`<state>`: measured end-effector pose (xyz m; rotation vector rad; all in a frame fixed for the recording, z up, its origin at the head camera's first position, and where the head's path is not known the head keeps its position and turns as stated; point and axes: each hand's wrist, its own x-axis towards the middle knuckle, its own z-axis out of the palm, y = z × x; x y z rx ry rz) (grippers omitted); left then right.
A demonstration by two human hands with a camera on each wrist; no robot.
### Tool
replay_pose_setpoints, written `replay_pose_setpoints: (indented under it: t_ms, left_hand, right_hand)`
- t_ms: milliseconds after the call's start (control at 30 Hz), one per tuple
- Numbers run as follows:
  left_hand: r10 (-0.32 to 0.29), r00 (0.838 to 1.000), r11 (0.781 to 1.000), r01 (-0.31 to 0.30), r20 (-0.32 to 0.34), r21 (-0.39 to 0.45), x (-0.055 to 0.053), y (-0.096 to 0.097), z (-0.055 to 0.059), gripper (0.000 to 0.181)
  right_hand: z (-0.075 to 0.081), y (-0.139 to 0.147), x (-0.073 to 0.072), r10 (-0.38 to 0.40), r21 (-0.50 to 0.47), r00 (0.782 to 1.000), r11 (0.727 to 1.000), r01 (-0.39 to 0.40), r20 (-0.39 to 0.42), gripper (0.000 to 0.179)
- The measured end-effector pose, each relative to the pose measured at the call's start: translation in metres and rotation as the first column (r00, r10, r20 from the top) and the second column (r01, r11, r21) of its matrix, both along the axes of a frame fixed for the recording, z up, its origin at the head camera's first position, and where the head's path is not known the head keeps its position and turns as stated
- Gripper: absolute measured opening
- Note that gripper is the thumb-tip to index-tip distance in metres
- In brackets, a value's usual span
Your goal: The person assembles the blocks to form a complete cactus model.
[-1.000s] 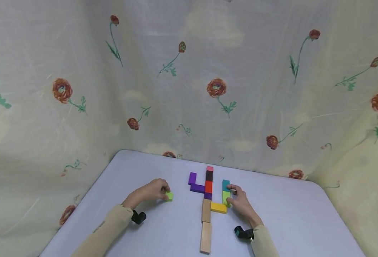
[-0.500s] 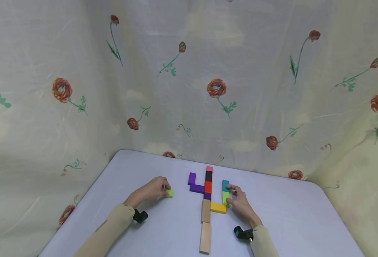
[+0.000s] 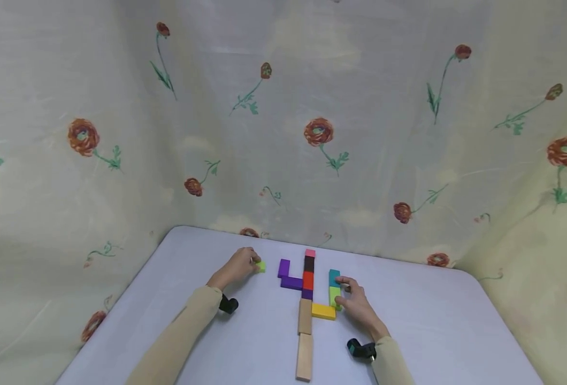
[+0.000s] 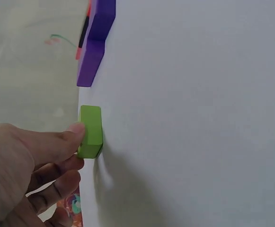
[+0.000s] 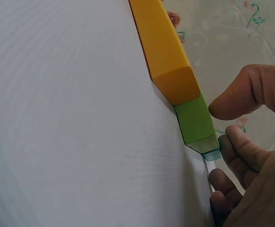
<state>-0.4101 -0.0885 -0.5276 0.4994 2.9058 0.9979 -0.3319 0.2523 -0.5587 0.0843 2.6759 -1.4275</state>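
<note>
A light green block [image 3: 261,266] is pinched between thumb and fingers of my left hand [image 3: 240,264], at the left of the arrangement. In the left wrist view that block [image 4: 91,132] lies close over the white table, short of the purple pair's end. On the right side, my right hand [image 3: 358,310] has its thumb by another green block [image 3: 334,294] and a fingertip at the teal block [image 3: 334,277] beyond it. Seen from the right wrist, the thumb and fingers [image 5: 236,146] are spread along these blocks' outer side.
A central column runs through a pink block [image 3: 309,252], black block [image 3: 309,263], red block [image 3: 308,280], dark purple block [image 3: 307,294] and two wooden planks [image 3: 305,357]. Two purple blocks [image 3: 291,283] branch left; a yellow block [image 3: 324,312] branches right. Flowered curtain [image 3: 274,160] surrounds the table.
My left hand has carried the light green block away from me and slightly right, near the far purple block. The right hand keeps its place by the green and teal blocks.
</note>
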Motion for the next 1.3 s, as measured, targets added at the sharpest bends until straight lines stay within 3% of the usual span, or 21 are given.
replay_pose_setpoints:
  t_ms: [200,467,800,1033,1300]
  left_hand:
    - [0.056,0.998,0.998,-0.056,0.005,0.012,-0.012,0.008,0.001,0.023]
    - [0.097,0.994,0.994,-0.095,-0.044,0.051,-0.026,0.021,0.004,0.025]
    - [0.096,0.994,0.973,-0.081,-0.06,0.214,-0.041,0.038,-0.01,0.028]
    - [0.13,0.991,0.958,-0.121,-0.018,0.26,-0.041,0.052,-0.01,0.027]
    - [0.111,0.994,0.947,-0.109,0.01,0.302,-0.038,0.066,-0.012,0.028]
  right_hand:
    - [0.0,-0.001,-0.001,-0.002,0.012,1.0,1.0,0.002,-0.003,0.058]
    - [0.001,-0.004,-0.003,-0.002,0.014,1.0,1.0,0.002,-0.01,0.058]
    - [-0.001,-0.002,-0.002,-0.007,0.008,1.0,1.0,0.007,0.002,0.058]
    - [-0.001,-0.001,-0.002,-0.012,-0.005,1.0,1.0,0.012,0.011,0.058]
    - [-0.002,0.001,-0.001,-0.015,0.002,1.0,1.0,0.015,0.012,0.057]
